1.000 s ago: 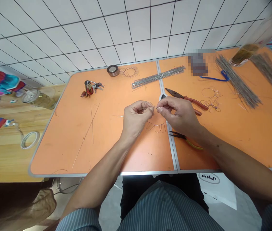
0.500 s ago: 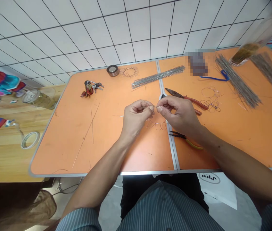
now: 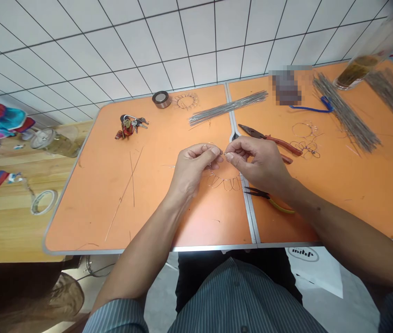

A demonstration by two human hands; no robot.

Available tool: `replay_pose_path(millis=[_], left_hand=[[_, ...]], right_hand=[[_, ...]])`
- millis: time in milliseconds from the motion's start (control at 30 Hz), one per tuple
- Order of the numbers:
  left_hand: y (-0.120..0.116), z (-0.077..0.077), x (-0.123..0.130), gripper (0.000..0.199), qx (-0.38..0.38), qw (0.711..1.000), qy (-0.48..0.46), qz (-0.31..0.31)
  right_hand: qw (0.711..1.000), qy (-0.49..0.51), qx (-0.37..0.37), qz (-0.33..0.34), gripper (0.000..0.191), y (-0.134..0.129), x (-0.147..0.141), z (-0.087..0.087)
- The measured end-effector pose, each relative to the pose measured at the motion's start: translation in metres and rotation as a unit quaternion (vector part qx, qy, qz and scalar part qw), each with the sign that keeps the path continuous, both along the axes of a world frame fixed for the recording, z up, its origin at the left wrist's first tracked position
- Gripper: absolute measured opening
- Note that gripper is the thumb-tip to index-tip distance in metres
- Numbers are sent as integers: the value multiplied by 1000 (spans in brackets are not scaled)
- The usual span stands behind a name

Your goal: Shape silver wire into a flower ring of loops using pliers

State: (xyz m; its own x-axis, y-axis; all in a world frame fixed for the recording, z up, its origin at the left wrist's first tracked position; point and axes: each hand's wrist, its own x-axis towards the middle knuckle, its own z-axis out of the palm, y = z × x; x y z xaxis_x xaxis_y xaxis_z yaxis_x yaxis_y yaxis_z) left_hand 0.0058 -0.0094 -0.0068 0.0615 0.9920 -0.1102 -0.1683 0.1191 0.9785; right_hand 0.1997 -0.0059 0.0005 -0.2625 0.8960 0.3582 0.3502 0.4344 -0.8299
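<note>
Between my two hands hangs a thin wire ring with a row of looped petals point(image 3: 230, 184); its top is hidden behind my fingers. My left hand point(image 3: 198, 162) pinches the wire between thumb and forefinger. Close beside it, the fingertips of my right hand point(image 3: 252, 157) are pinched on the wire too, with a small gap between the two hands. Under and behind my right hand lie red-handled pliers point(image 3: 279, 142). Nearer me, yellow-handled pliers point(image 3: 264, 194) rest partly beneath my right wrist.
A bundle of straight wires point(image 3: 229, 108) lies across the table seam, with a thicker bundle point(image 3: 347, 113) at the right. Tape point(image 3: 161, 100), keys point(image 3: 132, 126), shaped wire rings point(image 3: 305, 138) and a glass of brown liquid point(image 3: 356, 71) stand around. Two loose wires point(image 3: 127, 189) lie left.
My left thumb has slid up and forward, and the left hand has turned slightly. The petalled wire ring has shifted a little lower. My right hand keeps nearly the same pinch.
</note>
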Motion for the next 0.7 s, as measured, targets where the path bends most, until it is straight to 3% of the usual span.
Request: replay_pose_path(millis=[300, 700], left_hand=[[-1, 3, 3, 26, -38, 999, -19, -2], [-2, 0, 2, 19, 21, 999, 29, -12]], right_hand=[[1000, -8, 2, -8, 9, 0, -1, 0], [999, 12, -29, -24, 8, 5, 2, -3]])
